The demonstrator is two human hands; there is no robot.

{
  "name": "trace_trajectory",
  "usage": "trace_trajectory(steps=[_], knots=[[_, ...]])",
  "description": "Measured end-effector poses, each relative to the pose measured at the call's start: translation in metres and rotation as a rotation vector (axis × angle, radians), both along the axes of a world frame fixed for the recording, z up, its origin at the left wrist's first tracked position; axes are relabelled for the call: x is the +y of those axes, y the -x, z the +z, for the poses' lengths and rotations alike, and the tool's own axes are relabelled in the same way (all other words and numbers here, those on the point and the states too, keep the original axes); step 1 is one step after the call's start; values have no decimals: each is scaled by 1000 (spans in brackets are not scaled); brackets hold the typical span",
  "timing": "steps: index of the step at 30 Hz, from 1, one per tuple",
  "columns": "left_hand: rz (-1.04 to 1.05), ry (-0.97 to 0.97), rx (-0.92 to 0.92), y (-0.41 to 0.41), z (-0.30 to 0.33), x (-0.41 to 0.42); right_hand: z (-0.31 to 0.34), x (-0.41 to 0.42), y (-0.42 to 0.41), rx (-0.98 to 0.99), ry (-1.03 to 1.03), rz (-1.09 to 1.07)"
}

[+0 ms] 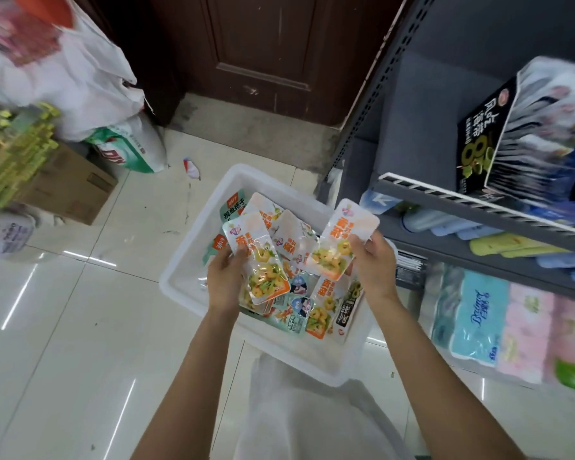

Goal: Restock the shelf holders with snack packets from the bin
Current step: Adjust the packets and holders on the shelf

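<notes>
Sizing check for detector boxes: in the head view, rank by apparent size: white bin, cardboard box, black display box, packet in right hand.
1. white bin
2. cardboard box and black display box: look alike, both partly hidden, not ranked
3. packet in right hand

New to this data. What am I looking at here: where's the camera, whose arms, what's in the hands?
There is no robot here. It is one picture from a wide-angle camera worn on a person's head, looking down, so the two bare arms are the wearer's own. On the tiled floor stands a white plastic bin with snack packets lying loose in it. The left hand holds an orange-and-white packet over the bin; there may be more stacked under it. The right hand pinches a matching packet by its edge, raised towards the shelf. At right is a grey shop shelf bearing a black display box filled with packets; tissue packs sit lower down.
</notes>
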State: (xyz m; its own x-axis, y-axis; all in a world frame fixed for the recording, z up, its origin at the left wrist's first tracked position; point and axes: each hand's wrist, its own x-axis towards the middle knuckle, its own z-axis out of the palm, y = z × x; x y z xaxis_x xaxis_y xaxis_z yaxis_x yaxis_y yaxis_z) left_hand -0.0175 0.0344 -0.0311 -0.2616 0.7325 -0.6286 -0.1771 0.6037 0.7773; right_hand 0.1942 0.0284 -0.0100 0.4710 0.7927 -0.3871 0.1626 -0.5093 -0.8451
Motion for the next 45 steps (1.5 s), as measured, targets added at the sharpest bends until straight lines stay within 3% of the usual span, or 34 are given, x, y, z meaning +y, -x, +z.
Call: trace_trajectory(steps=[2, 4, 12, 19, 24, 26, 30, 35, 41, 45], knots=[[-12, -10, -37, -13, 11, 1, 24, -9, -8, 315, -32, -121], [-63, -65, -42, -31, 24, 2, 42, -19, -22, 450, -70, -142], [-289, -286, 28, -121, 76, -5, 69, -58, -115, 421, -183, -162], [-380, -448, 225, -241, 114, -41, 85, -101, -252, 223, -237, -152], [-527, -591, 501, -325, 131, -59, 109, -139, -355, -317, -229, 28], [-622, -664, 581, -355, 139, -58, 116, -153, -391, -425, -233, 27], [-744, -861, 600, -413, 167, -44, 128, -168, -444, -169, -397, -185], [-631, -1018, 456, -481, 209, -12, 143, -165, -481, 3, -550, -357], [-502, -1187, 559, -542, 212, 48, 154, -149, -514, 99, -649, -555], [-771, -1150, 689, -579, 182, 83, 161, -133, -529, 185, -650, -670]])
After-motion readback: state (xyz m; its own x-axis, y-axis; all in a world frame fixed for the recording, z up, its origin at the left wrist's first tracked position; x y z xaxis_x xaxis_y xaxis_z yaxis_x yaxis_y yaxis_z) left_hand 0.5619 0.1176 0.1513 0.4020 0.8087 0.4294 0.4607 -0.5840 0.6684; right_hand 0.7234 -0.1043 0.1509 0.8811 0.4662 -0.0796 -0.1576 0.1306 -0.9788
